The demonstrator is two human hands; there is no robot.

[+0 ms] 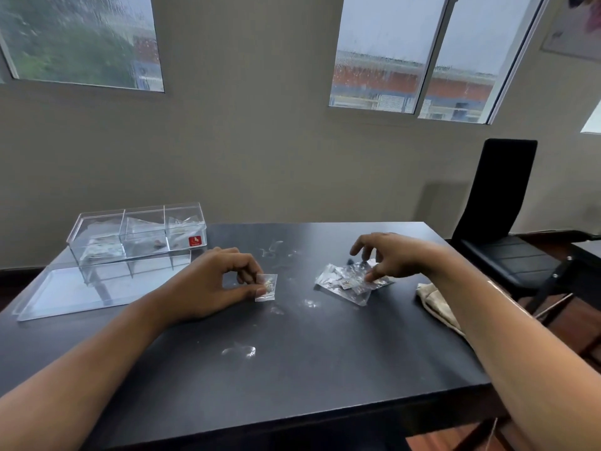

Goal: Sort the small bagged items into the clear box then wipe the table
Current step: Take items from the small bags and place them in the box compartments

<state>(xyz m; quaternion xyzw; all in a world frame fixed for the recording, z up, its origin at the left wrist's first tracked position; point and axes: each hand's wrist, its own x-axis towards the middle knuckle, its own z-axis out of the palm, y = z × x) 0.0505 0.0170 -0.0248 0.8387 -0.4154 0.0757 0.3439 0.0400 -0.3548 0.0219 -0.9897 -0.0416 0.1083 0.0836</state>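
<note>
Left hand (214, 281) pinches one small clear bag (266, 287) between thumb and fingers above the black table (292, 379); right hand (387, 255), fingers spread, presses on the bag pile (349, 283). Three-compartment clear box (140, 234) stands far left; cloth (437, 305) lies right.

Contents of the small bag (266, 287) pinched by the left hand (208, 284) are too small to be identified. The pile of bags (349, 283) is partly covered by the right hand (393, 255). The cloth (437, 305) is partly hidden behind the right forearm. Items inside the clear box (136, 234) are blurred.
</note>
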